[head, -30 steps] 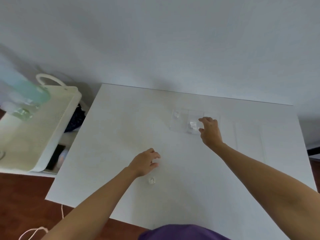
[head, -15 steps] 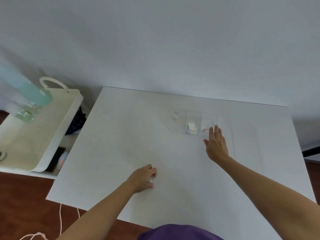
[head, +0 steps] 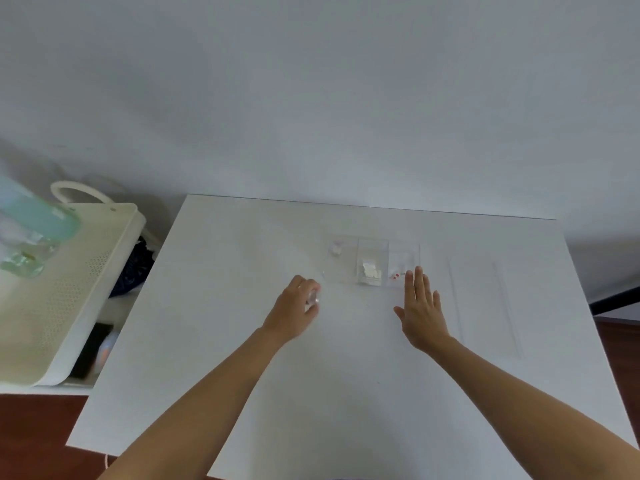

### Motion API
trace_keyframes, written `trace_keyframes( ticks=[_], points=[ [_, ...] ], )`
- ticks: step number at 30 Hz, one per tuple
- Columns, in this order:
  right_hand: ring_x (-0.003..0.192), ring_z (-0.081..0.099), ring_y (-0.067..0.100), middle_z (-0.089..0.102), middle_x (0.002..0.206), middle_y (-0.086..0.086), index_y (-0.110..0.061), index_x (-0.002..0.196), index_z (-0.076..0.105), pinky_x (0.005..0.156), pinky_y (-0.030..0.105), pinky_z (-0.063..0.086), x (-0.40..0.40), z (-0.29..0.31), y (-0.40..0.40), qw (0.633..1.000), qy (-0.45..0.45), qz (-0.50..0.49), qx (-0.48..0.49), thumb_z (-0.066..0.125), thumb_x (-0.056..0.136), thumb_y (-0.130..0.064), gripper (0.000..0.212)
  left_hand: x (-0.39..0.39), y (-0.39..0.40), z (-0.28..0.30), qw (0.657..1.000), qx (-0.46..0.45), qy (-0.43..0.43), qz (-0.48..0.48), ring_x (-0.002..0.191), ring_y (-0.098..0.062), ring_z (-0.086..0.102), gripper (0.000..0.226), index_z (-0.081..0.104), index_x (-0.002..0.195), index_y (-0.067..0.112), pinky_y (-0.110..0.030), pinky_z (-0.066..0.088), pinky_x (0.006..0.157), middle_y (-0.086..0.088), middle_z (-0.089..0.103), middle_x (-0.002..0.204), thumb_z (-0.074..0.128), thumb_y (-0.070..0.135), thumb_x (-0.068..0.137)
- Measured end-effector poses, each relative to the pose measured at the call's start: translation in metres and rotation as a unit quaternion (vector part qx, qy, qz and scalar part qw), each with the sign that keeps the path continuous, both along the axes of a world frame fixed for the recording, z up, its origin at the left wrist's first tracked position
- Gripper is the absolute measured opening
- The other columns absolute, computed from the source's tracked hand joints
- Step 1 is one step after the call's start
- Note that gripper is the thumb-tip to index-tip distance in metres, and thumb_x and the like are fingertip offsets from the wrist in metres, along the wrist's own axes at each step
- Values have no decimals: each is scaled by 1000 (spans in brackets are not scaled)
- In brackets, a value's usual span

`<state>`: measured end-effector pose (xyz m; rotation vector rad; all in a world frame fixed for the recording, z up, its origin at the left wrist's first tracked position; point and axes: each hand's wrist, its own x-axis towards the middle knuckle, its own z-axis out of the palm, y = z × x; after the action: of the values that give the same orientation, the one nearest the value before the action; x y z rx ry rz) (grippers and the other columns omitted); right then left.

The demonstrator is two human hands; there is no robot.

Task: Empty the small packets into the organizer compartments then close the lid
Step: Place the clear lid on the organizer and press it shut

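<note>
A clear organizer with three compartments lies on the white table. Its left cell holds a small pale item, the middle one white pieces, the right one tiny red bits. My left hand sits just left of the organizer's near corner, fingers curled around a small clear packet. My right hand rests flat and empty, fingertips touching the organizer's right cell. A clear lid lies flat to the right.
A cream perforated cart with a handle stands left of the table, with greenish clear items on top and dark things beneath. A pale wall rises behind the table. Brown floor shows at the lower left.
My left hand closed on the small packet near the table's front and carried it up toward the organizer. My right hand drew back from the organizer and flattened on the table.
</note>
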<state>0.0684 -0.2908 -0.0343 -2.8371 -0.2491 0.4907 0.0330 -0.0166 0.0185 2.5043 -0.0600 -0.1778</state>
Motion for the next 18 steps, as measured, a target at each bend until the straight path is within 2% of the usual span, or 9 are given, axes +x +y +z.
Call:
trace_keyframes(
  ticks=[6, 11, 15, 18],
  points=[
    [147, -15, 31, -33, 151, 11, -11, 142, -27, 122, 50, 6, -1, -5, -1, 1000, -9, -1, 2, 38, 100, -36, 81, 67, -23, 9, 999, 17, -35, -1, 84, -26, 66, 22, 63, 109, 8, -36, 56, 79, -12, 59, 105, 63, 7, 87],
    [147, -15, 30, -30, 154, 11, -11, 143, -26, 122, 51, 6, -2, -9, -1, 1000, -18, -2, 14, 43, 98, -34, 86, 99, -35, 3, 997, 80, 1, -17, 89, -25, 65, 15, 65, 99, 13, -35, 52, 76, -5, 65, 101, 66, 21, 86],
    [147, -14, 31, -27, 156, 13, -11, 144, -25, 121, 51, 7, -2, -11, 0, 1000, -25, -7, 17, 48, 97, -33, 89, 114, -44, -6, 990, 135, 11, -48, 96, -26, 61, 18, 68, 97, 12, -38, 51, 85, -5, 70, 100, 67, 25, 84],
    [147, -16, 30, -28, 155, 13, -11, 142, -28, 121, 50, 7, -2, -13, 1, 1000, -28, -5, 11, 48, 97, -35, 91, 122, -47, -15, 983, 173, 7, -57, 96, -26, 59, 17, 68, 94, 15, -36, 45, 85, -2, 70, 97, 65, 27, 82]
  ],
)
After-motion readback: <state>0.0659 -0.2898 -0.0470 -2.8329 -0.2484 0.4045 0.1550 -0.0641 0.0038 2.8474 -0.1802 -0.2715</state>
